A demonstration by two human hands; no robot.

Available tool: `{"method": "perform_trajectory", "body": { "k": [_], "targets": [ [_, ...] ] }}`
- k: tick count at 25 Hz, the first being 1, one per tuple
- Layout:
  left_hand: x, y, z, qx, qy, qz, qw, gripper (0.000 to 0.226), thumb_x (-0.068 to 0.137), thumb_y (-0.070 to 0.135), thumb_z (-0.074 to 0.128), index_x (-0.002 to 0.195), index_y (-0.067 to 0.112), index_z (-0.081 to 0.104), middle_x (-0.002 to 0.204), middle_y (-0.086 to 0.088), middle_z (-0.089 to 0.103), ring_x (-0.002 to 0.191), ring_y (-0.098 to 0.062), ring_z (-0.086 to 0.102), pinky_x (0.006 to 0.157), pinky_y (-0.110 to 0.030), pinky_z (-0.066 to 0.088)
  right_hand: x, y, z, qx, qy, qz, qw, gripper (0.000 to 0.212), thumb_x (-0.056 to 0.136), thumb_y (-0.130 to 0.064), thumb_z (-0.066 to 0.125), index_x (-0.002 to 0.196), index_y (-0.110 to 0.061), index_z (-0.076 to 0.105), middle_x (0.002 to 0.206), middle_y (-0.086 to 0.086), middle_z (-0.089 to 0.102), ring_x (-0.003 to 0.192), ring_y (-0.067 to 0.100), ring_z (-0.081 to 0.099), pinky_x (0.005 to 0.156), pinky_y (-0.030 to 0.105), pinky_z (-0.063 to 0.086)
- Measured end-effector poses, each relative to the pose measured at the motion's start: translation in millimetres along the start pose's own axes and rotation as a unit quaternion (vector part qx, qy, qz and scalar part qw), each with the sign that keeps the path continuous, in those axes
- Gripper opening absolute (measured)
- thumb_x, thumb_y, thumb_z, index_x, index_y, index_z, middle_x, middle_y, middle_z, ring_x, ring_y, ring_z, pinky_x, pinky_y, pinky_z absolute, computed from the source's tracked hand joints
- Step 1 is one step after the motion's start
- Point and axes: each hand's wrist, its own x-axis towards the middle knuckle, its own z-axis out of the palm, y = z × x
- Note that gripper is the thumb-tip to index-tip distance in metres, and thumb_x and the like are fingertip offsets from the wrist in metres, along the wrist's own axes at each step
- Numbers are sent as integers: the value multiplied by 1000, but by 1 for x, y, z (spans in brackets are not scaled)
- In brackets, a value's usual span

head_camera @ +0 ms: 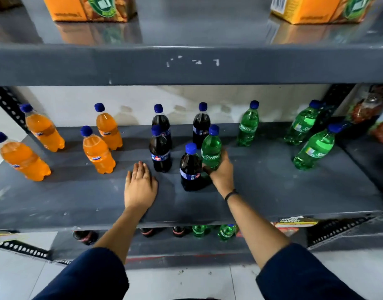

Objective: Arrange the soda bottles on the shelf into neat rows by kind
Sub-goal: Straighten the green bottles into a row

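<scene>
A green Sprite bottle (211,148) stands upright near the middle of the grey shelf (272,191), wrapped low on its body by the right hand (222,172), whose fingers curl round it. Touching its left side, nearer the front edge, is a dark cola bottle (190,167). Three more dark cola bottles stand just left and behind: one (160,149) mid-shelf, two (161,120) (201,124) toward the back edge. The left hand (140,185) lies flat on the shelf with fingers together and palm down, holding nothing, close to the front edge and just left of the cola group.

Four orange Fanta bottles (98,151) occupy the left part of the shelf, in two loose pairs. Three other Sprite bottles (248,125) stand toward the right end, well apart from the held one. Orange cartons (86,7) sit on the upper shelf (186,66) overhead.
</scene>
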Motion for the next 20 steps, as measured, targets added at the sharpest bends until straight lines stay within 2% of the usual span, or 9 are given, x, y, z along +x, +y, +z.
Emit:
{"method": "perform_trajectory", "body": {
  "k": [3, 5, 7, 11, 15, 17, 19, 20],
  "targets": [
    [0, -1, 2, -1, 6, -2, 1000, 58, 93, 30, 27, 142, -2, 26, 153, -19, 26, 144, -29, 18, 119, -44, 14, 7, 13, -29, -14, 35, -18, 999, 58, 65, -12, 82, 115, -11, 52, 106, 11, 69, 98, 23, 64, 75, 19, 45],
    [1, -1, 4, 1, 12, -2, 1000, 55, 95, 27, 32, 142, -1, 26, 153, -18, 26, 145, -28, 17, 120, -44, 13, 16, 20, -61, -23, 65, -32, 997, 60, 66, -15, 82, 117, -7, 52, 108, 13, 69, 97, 21, 63, 77, 17, 45],
    [2, -2, 6, 0, 12, -3, 1000, 55, 96, 26, 34, 143, -1, 26, 154, -18, 25, 145, -28, 16, 120, -43, 13, 23, 26, -92, -35, 82, -41, 995, 61, 67, -14, 82, 119, -4, 50, 107, 13, 68, 95, 18, 61, 71, 8, 43],
    [1, -1, 5, -12, 10, -1, 1000, 54, 96, 25, 34, 143, -1, 25, 154, -18, 23, 145, -28, 14, 120, -43, 12, 26, 43, -116, -49, 85, -42, 994, 63, 66, -15, 83, 120, -3, 50, 107, 15, 68, 98, 26, 63, 73, 14, 40],
    [0, 1, 3, -10, 5, -3, 1000, 54, 97, 26, 32, 144, 0, 23, 155, -17, 21, 146, -27, 12, 120, -41, 10, 25, 50, -119, -38, 55, -23, 997, 72, 66, -17, 83, 126, -5, 45, 114, 12, 64, 102, 24, 61, 78, 12, 40],
    [0, 2, 2, -8, -1, -6, 1000, 55, 97, 26, 32, 144, 1, 22, 156, -16, 20, 146, -27, 12, 121, -41, 9, 17, 52, -120, 20, 44, -3, 999, 90, 63, -27, 85, 136, -13, 34, 129, 11, 55, 113, 18, 55, 95, 21, 43],
    [-1, 2, 2, -6, -1, -7, 1000, 54, 97, 27, 31, 144, 1, 22, 156, -16, 19, 146, -26, 12, 121, -40, 9, -5, 54, -109, 86, 125, 22, 988, 94, 61, -44, 82, 137, -24, 31, 136, 11, 47, 121, 18, 49, 106, 39, 41],
    [-1, 2, 2, -5, 0, -7, 1000, 54, 97, 27, 31, 144, 2, 22, 156, -15, 19, 146, -26, 12, 120, -40, 9, -22, 53, -99, 101, 168, 28, 980, 91, 60, -54, 78, 135, -27, 34, 132, 10, 47, 119, 18, 49, 105, 42, 41]
  ]
}}
